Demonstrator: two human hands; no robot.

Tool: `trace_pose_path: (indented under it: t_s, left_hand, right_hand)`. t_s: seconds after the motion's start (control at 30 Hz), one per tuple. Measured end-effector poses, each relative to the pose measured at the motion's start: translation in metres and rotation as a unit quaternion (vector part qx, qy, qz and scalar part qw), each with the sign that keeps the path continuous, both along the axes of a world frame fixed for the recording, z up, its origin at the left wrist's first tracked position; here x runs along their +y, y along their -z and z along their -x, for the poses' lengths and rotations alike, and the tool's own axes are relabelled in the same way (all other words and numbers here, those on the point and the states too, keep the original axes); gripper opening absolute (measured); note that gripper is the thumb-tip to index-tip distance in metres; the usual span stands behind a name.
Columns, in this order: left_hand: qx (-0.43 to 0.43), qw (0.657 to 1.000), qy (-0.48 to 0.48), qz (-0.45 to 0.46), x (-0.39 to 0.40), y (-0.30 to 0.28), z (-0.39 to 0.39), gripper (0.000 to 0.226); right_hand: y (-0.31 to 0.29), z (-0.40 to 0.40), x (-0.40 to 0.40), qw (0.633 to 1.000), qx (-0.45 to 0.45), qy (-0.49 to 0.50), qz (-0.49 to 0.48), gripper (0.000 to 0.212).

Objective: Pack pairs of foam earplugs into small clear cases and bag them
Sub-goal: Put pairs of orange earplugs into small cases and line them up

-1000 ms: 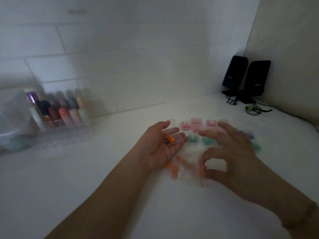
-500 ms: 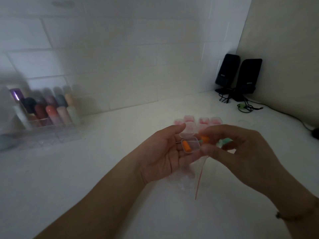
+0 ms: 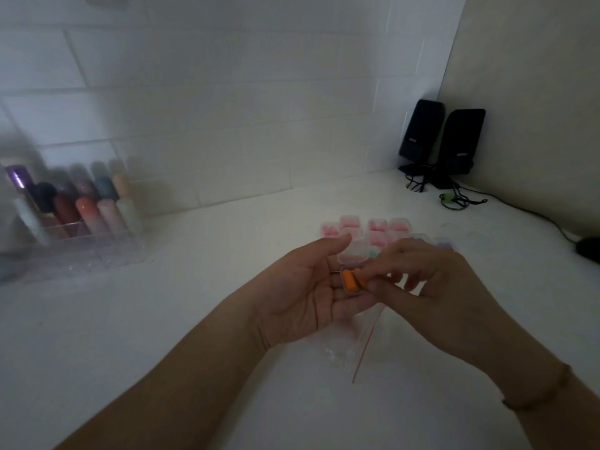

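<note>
My left hand (image 3: 302, 293) lies palm up and cradles a small clear case (image 3: 352, 271) with its lid flipped open. Two orange earplugs (image 3: 354, 280) sit in the case. My right hand (image 3: 425, 287) comes in from the right, and its fingertips pinch the second orange earplug at the case's edge. A clear zip bag with a red strip (image 3: 365, 345) lies on the white table under my hands. Beyond my fingers lie several filled cases with pink earplugs (image 3: 376, 227).
A clear organiser of coloured tubes (image 3: 74, 216) stands at the back left. Two black speakers (image 3: 441, 141) with cables stand in the far right corner. A dark object (image 3: 589, 250) lies at the right edge. White tiled wall behind.
My right hand has lifted an orange earplug from the bag on the table and brought it into the case held in my left hand. The view has shifted slightly.
</note>
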State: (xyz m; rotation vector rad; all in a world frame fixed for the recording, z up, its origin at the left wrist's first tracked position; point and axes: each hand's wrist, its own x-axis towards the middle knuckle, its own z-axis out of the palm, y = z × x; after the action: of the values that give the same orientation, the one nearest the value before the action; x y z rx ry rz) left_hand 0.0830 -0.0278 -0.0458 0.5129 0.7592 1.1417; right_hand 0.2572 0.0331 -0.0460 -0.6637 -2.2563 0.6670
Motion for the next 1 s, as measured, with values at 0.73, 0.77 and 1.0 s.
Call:
trace_pose_path:
  t_s: [0.73, 0.77, 1.0]
  left_hand:
    - [0.168, 0.968, -0.041, -0.183, -0.007, -0.001, -0.006, 0.078]
    - [0.213, 0.956, -0.062, -0.193, -0.007, -0.004, -0.009, 0.072]
    - [0.389, 0.854, -0.214, -0.271, -0.001, 0.006, -0.013, 0.027]
  right_hand:
    - [-0.003, 0.002, -0.004, 0.996, 0.050, 0.064, 0.042, 0.014]
    - [-0.008, -0.001, -0.003, 0.993, 0.069, 0.069, 0.067, 0.015]
    - [-0.023, -0.064, 0.055, 0.944, 0.121, 0.290, 0.098, 0.026]
